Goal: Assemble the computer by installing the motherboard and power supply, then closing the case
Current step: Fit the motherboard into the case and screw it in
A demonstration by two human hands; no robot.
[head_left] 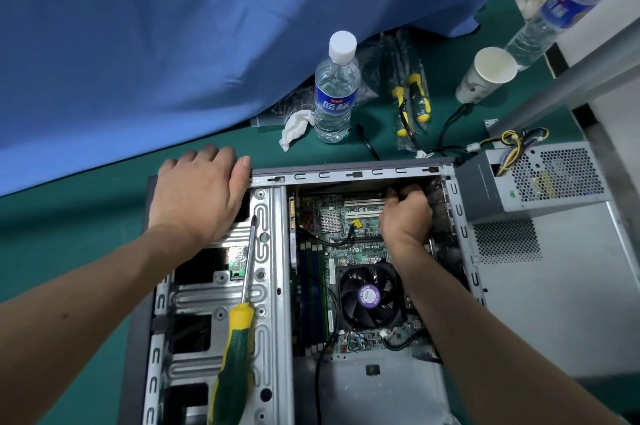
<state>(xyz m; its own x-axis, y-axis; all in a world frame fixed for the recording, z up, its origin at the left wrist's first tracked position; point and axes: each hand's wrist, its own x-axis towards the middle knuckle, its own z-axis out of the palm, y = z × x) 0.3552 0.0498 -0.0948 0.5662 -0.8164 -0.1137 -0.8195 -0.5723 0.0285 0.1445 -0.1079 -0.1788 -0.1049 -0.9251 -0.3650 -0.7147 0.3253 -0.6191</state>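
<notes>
Motherboard [346, 272] seating looks like the step I am on: the board lies flat inside the open case [346, 175], its black cooler fan [370, 296] toward the near end. I have my right hand [405, 216] down at the board's far corner by the case's rear wall, fingers curled inward, though I cannot tell what, if anything, they hold, since the knuckles hide it. My left hand [197, 192] lies flat and relaxed on the case's far left corner, fingers straight, steadying it and gripping nothing. A yellow-and-green screwdriver [239, 320] rests loose on the drive cage left of the board, so I judge the screws are yet to go in. The power supply [540, 178] sits outside the case, just beyond its far right corner, cables trailing, not installed. A pale side panel [554, 286] lies right of the case, so closing is left too. I reckon roughly a third is done.
</notes>
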